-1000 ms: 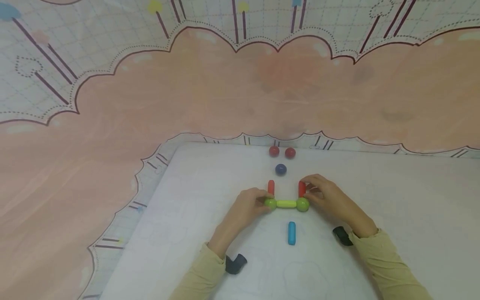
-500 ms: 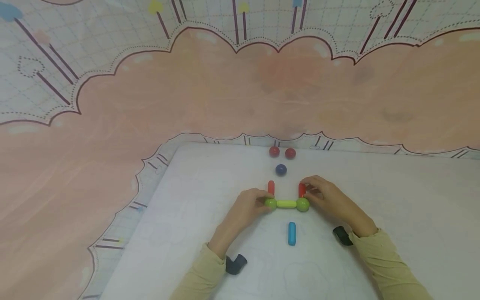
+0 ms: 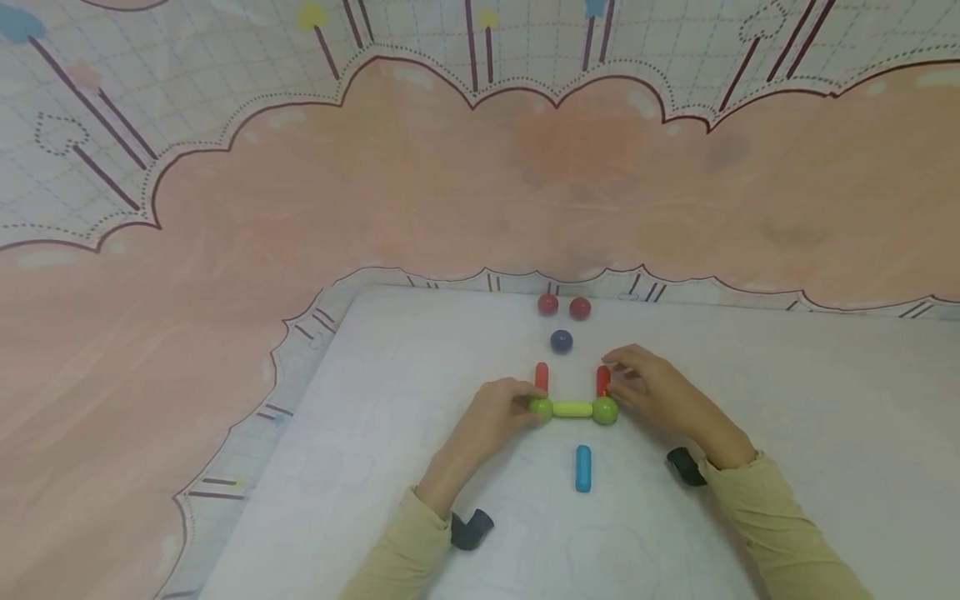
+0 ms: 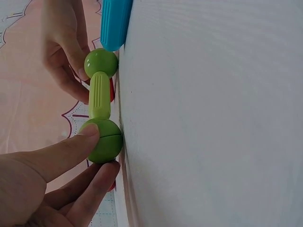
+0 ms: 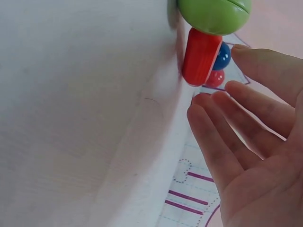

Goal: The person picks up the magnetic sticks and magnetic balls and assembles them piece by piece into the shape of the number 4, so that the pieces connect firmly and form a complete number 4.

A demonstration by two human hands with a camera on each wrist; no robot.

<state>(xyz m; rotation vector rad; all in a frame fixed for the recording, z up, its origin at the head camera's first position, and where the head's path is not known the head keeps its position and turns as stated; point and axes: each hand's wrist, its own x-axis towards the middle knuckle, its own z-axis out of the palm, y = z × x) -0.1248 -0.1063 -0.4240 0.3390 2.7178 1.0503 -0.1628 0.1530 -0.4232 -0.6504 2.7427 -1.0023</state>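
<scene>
My left hand (image 3: 495, 408) pinches the left green ball (image 4: 105, 146) between thumb and fingers. A yellow-green stick (image 3: 572, 409) joins that ball to the right green ball (image 3: 605, 410). From each ball a red stick runs away toward the far side: the left red stick (image 3: 542, 377), partly behind my fingers, and the right red stick (image 5: 201, 59). My right hand (image 3: 660, 396) is beside the right red stick, fingers spread and relaxed, with a gap showing to it in the right wrist view. Nearer me lies a loose blue stick (image 3: 583, 468).
Beyond the joined pieces lie a dark blue ball (image 3: 561, 341) and two red balls, a left one (image 3: 548, 304) and a right one (image 3: 580, 308), near the far edge of the white tabletop (image 3: 420, 350). A patterned cloth (image 3: 465, 192) spreads past that edge.
My right fingers have let go of the right red stick and drawn slightly away from it. The left hand still holds its green ball, and the pieces stay in place.
</scene>
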